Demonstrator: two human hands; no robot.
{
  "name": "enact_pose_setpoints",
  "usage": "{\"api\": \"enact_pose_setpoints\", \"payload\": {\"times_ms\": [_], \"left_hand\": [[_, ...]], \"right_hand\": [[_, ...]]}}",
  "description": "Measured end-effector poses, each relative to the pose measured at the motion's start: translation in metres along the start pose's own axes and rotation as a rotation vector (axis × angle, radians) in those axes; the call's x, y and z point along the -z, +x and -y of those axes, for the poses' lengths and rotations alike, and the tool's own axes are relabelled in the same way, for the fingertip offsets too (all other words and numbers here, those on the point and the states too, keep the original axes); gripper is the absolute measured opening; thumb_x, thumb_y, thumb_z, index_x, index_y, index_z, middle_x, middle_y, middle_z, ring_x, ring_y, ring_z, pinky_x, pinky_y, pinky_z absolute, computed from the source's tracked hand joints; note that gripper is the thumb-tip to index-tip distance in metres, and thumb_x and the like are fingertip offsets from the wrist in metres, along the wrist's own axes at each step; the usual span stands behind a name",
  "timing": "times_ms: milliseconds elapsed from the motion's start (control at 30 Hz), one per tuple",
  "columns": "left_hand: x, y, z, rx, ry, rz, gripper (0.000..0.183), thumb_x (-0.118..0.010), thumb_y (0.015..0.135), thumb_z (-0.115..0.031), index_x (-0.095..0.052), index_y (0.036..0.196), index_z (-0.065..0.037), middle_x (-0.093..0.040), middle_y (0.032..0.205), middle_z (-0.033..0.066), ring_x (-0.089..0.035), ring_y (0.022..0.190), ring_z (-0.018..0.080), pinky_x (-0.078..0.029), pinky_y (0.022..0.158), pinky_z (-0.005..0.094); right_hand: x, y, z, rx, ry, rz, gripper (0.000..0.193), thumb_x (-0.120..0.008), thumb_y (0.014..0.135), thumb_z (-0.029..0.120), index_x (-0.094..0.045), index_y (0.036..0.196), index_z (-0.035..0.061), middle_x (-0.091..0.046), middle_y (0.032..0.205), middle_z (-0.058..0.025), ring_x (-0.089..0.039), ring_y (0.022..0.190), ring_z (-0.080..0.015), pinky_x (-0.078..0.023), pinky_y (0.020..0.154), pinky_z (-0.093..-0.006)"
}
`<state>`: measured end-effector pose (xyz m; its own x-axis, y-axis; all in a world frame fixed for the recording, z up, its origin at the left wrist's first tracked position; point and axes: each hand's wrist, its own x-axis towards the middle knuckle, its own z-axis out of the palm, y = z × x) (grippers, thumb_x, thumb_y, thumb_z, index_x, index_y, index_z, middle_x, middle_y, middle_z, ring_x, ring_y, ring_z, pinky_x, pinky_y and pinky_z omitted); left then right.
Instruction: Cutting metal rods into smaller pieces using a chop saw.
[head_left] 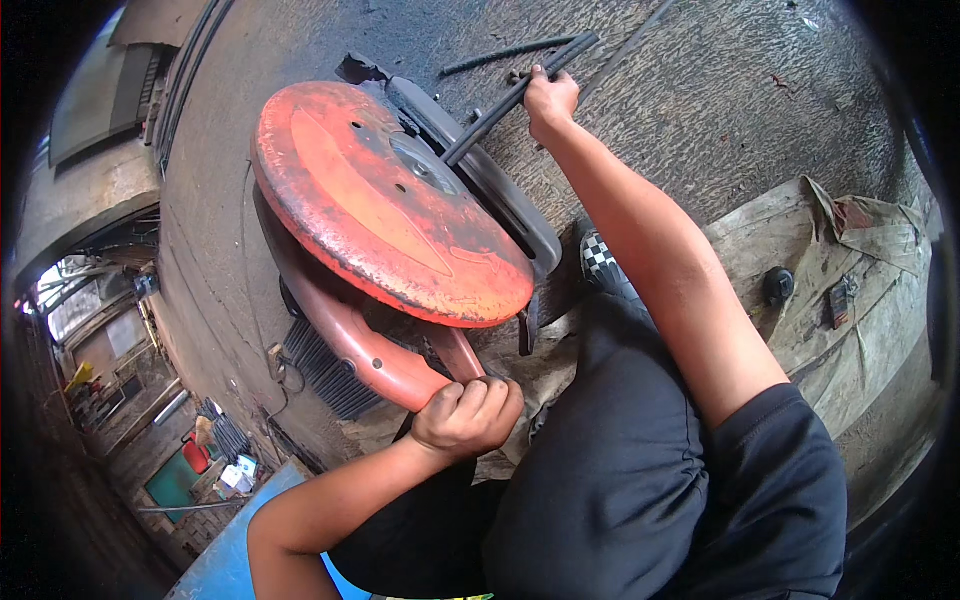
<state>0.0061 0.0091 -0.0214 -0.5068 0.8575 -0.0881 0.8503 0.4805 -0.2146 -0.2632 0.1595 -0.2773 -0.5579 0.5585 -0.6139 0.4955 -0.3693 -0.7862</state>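
Observation:
A large worn orange-red disc-shaped guard (350,190) tilts in front of me, part of what looks like a cut-off saw. My left hand (470,415) is wrapped round the end of its faded red handle (370,360), below the guard. Up and to the right, my right hand (551,98) grips dark metal bars (500,112). Their lower end runs to the saw beside the grey metal base (530,225); where they meet it is partly hidden by the guard. The blade cannot be seen.
Loose rods (510,53) lie on the wet-looking ground beyond my right hand. A bundle of dark rods (330,365) sits under the handle. To the right, a stained cloth (760,235) carries a black round object (778,286) and a small box (838,305). My checkered shoe (600,258) is near the base.

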Motion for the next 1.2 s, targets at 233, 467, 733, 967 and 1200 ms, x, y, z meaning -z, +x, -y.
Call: {"api": "enact_pose_setpoints", "payload": {"times_ms": [233,467,733,967,1200], "left_hand": [[0.002,0.001,0.000,0.001,0.015,0.017,0.007,-0.055,0.081,-0.023,-0.056,0.077,-0.018,-0.043,0.066,-0.0076,-0.043,0.059,0.0050,-0.029,0.061,0.0240],[-0.002,-0.002,0.000,0.010,0.011,0.009,0.009,-0.057,0.077,-0.026,-0.061,0.081,-0.020,-0.040,0.065,-0.0068,-0.043,0.056,0.0071,-0.029,0.056,0.0249],[0.002,0.001,0.001,0.000,0.025,0.025,0.007,-0.054,0.082,-0.023,-0.057,0.079,-0.018,-0.042,0.067,-0.0076,-0.043,0.059,0.0051,-0.029,0.062,0.0237],[0.003,0.001,0.002,-0.006,0.026,0.027,0.007,-0.054,0.083,-0.023,-0.058,0.080,-0.017,-0.043,0.067,-0.0077,-0.043,0.059,0.0051,-0.030,0.062,0.0236],[0.002,0.000,0.001,0.001,0.020,0.021,0.007,-0.054,0.083,-0.023,-0.058,0.081,-0.017,-0.044,0.067,-0.0079,-0.044,0.059,0.0050,-0.030,0.062,0.0237]], "right_hand": [[0.001,0.000,-0.004,0.046,-0.007,-0.014,0.029,-0.066,0.089,0.023,-0.064,0.103,-0.0022,-0.068,0.100,-0.0232,-0.065,0.095,-0.0374,-0.047,0.086,-0.0419],[-0.002,0.001,-0.006,0.041,-0.012,-0.011,0.029,-0.067,0.089,0.022,-0.065,0.102,-0.0038,-0.069,0.100,-0.0230,-0.065,0.095,-0.0369,-0.048,0.085,-0.0415],[-0.006,0.003,-0.008,0.003,0.032,-0.006,0.030,-0.068,0.088,0.022,-0.064,0.101,-0.0051,-0.068,0.100,-0.0238,-0.065,0.093,-0.0365,-0.048,0.084,-0.0411],[-0.006,-0.003,-0.003,0.005,-0.031,-0.036,0.029,-0.068,0.088,0.021,-0.064,0.102,-0.0037,-0.068,0.100,-0.0237,-0.066,0.093,-0.0366,-0.048,0.084,-0.0418],[-0.002,-0.008,0.002,0.007,-0.011,-0.030,0.027,-0.068,0.088,0.021,-0.066,0.101,-0.0025,-0.069,0.099,-0.0223,-0.066,0.092,-0.0357,-0.049,0.083,-0.0414]]}}
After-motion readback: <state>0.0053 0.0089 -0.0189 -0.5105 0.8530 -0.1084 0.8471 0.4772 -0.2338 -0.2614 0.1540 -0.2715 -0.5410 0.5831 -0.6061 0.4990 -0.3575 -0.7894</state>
